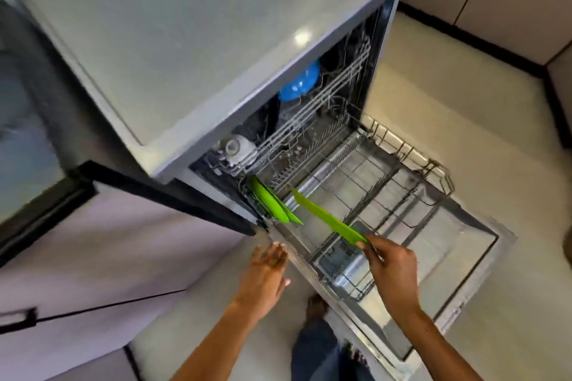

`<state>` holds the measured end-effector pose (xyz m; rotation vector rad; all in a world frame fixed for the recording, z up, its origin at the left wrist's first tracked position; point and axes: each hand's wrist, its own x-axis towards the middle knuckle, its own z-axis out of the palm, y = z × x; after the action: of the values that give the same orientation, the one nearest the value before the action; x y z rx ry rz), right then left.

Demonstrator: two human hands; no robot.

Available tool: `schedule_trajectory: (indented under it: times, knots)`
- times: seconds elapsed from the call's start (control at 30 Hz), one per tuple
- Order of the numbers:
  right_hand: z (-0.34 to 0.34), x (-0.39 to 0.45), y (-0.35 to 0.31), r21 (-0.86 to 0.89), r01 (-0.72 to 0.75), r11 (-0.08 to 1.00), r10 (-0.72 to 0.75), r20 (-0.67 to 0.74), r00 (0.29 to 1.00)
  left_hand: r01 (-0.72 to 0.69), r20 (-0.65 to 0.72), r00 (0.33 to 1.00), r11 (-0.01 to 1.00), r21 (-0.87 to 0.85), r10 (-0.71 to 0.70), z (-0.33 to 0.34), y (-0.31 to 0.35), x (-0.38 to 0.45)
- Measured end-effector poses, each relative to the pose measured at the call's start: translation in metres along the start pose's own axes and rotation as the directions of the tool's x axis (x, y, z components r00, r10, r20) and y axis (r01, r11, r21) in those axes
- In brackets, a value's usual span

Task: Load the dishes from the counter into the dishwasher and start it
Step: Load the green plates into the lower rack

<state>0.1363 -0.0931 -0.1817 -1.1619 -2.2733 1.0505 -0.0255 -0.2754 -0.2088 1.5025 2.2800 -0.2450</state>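
Right hand [390, 269] pinched the green plate [329, 219] by its near rim, edge-on over the lower rack [371, 195], left hand [268, 260] hung open beside it; best move: keep it upright, drop it between tines next to the racked plates [272, 206].

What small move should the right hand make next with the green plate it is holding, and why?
Probably lower the green plate edge-down into a free slot of the lower rack, then let go. The right hand pinches its near rim, it hangs tilted over the pulled-out rack, and other green plates already stand at the rack's left end. The left hand is free.
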Motion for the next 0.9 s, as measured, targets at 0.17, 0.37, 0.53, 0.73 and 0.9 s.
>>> schedule_trajectory:
  times: [0.17,0.37,0.53,0.73,0.9]
  knots:
    - [0.081,0.040,0.049,0.138,-0.079,0.987,0.073,0.049,0.996,-0.058,0.154,0.987,0.994,0.089,0.044,0.070,-0.023,0.054]
    - [0.136,0.079,0.082,0.189,-0.162,0.968,0.146,0.096,0.985,-0.118,0.327,0.942,0.987,0.106,0.078,0.111,-0.028,0.097]
    - [0.168,0.102,0.096,0.255,-0.233,0.939,0.195,0.164,0.967,-0.167,0.434,0.896,0.978,0.123,0.098,0.126,-0.030,0.116]
    - [0.189,0.120,0.098,0.257,-0.237,0.937,0.187,0.203,0.961,-0.201,0.507,0.853,0.974,0.102,0.123,0.123,-0.031,0.128]
    - [0.199,0.128,0.090,0.316,-0.232,0.920,0.184,0.177,0.967,-0.196,0.515,0.846,0.979,0.062,0.137,0.122,-0.034,0.132]
